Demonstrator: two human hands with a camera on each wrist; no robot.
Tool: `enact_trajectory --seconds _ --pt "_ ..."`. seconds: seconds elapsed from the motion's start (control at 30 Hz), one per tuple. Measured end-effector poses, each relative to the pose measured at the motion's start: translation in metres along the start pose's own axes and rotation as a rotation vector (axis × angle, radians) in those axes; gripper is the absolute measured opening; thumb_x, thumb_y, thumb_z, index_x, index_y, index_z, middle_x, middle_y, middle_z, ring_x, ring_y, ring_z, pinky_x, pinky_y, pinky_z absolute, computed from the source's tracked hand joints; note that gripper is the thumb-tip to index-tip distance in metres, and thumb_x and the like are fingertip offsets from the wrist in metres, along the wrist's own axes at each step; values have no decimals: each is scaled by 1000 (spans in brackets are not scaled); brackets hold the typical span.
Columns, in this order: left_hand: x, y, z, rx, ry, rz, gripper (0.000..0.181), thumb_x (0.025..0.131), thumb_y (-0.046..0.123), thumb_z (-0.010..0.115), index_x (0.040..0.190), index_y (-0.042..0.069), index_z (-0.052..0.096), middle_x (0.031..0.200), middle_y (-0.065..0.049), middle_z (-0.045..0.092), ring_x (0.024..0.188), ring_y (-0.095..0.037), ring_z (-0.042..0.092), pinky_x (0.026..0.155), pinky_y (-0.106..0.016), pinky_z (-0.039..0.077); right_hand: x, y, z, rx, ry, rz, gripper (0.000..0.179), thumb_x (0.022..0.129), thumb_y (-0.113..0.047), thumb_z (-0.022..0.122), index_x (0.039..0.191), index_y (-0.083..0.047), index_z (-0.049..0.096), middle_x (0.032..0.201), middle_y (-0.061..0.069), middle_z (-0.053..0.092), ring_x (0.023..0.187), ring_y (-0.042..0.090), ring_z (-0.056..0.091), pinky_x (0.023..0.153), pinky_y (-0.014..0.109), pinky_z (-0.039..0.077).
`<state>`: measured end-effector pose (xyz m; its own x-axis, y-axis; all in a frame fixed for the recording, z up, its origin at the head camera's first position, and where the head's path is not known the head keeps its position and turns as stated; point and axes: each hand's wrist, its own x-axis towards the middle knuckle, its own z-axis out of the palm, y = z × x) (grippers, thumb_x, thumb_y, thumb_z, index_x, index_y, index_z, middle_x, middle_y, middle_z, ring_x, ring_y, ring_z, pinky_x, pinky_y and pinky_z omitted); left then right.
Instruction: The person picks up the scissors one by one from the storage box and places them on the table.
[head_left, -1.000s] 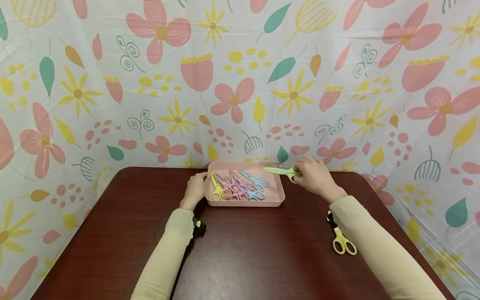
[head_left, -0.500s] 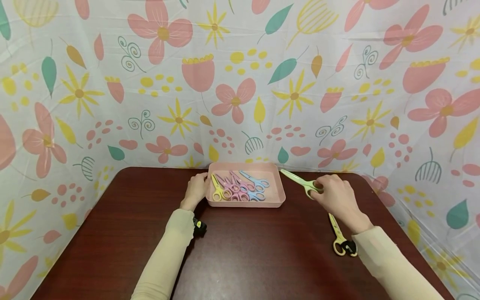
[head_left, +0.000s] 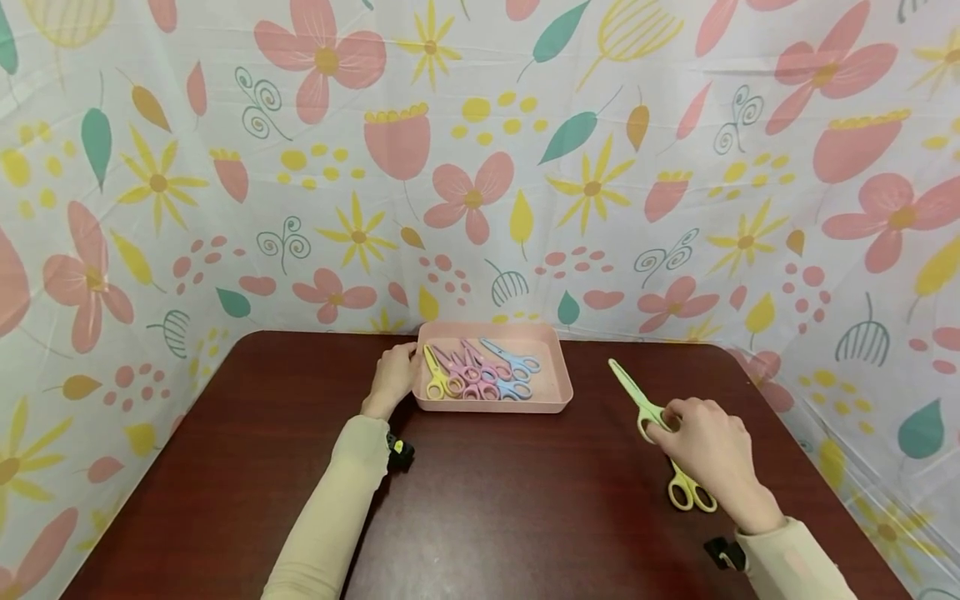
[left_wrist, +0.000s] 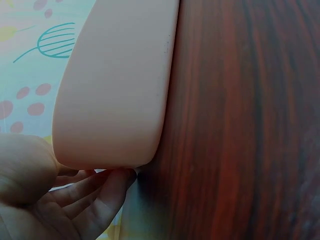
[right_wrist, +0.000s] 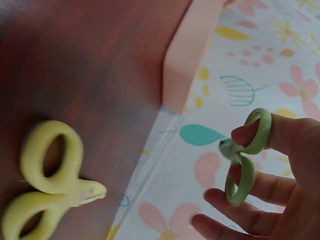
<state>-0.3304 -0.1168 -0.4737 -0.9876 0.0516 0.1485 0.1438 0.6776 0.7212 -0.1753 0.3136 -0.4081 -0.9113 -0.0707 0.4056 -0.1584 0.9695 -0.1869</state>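
My right hand (head_left: 708, 442) holds light green scissors (head_left: 630, 383) by their handles, above the table's right side. In the right wrist view, fingers pass through the green loops (right_wrist: 262, 132). Below that hand, a pair of yellow scissors (head_left: 692, 492) lies on the table, its blades mostly hidden by the hand in the head view. My left hand (head_left: 392, 379) grips the left end of a pink tray (head_left: 491, 407); in the left wrist view its fingers (left_wrist: 102, 202) press against the end wall. Inside the tray lie yellow scissors (head_left: 435, 375), pink and purple scissors (head_left: 468, 367) and blue scissors (head_left: 513, 360).
The dark red-brown table (head_left: 510, 500) has its back edge close behind the tray. A flower-patterned curtain (head_left: 480, 167) hangs around the back and sides. Black straps with small devices (head_left: 400, 452) sit at both wrists.
My right hand has carried the green scissors away from above the tray's right side, rightward and toward me, over the yellow scissors. The left hand stays at the tray.
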Motion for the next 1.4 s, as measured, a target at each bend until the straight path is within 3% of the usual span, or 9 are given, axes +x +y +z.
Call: enact_trajectory --seconds 0.27,0.4,0.57,0.73,1.0,1.4 --pt "-1 -1 1 -13 -7 -5 38 104 15 48 138 2 55 60 -7 51 42 -14 34 44 -28 31 -25 -2 11 -79 -75 -20 32 75 -32 75 56 -25 49 55 -7 40 49 13 39 47 40 31" --pt "0 -1 1 -12 1 4 37 103 14 49 137 2 56 59 -7 51 41 -14 34 43 -28 30 -34 -5 17 -96 -134 8 37 77 -34 73 55 -24 45 55 -7 40 52 12 39 55 45 30" --pt "1 -2 1 -10 6 1 38 103 15 49 138 1 54 54 -6 46 39 -13 30 41 -27 28 -42 -8 24 -97 -170 15 41 77 -33 73 54 -22 41 53 -6 36 51 13 34 56 42 24" --pt "0 -2 2 -10 -6 -7 39 104 16 49 139 2 53 54 -5 45 39 -13 30 42 -27 29 -46 -10 28 -118 -195 24 41 74 -36 74 54 -22 40 51 -7 37 53 13 39 61 50 29" --pt "1 -2 3 -3 1 3 38 104 15 49 139 1 54 57 -6 48 39 -13 31 42 -28 29 -48 -12 31 -184 -194 -9 42 74 -35 73 53 -21 40 50 -5 40 54 20 49 68 59 31" --pt "0 -2 3 -13 -6 -17 39 104 15 48 140 2 53 55 -7 48 38 -13 29 42 -28 29 -46 -14 35 -325 -112 -157 45 73 -31 71 48 -19 36 50 0 37 55 26 42 63 56 32"
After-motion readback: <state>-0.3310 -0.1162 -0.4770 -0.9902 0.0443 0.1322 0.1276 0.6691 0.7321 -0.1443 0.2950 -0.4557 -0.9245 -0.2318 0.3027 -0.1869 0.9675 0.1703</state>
